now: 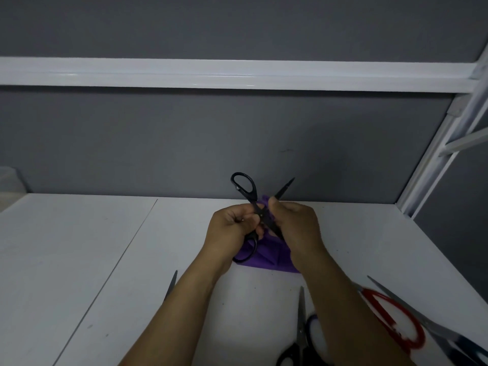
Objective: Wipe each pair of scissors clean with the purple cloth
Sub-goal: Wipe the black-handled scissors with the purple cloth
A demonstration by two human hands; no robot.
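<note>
Black scissors are held spread open above the white table, one handle loop up at the back, one blade tip pointing up right. My left hand grips them near the pivot and lower handle. My right hand holds the purple cloth bunched around the other blade; the cloth hangs down between my hands to the table.
On the white table lie other scissors: a black-handled pair near the front, a red-handled pair and a dark-handled pair at right, and a blade tip left of my left forearm. A grey partition wall stands behind.
</note>
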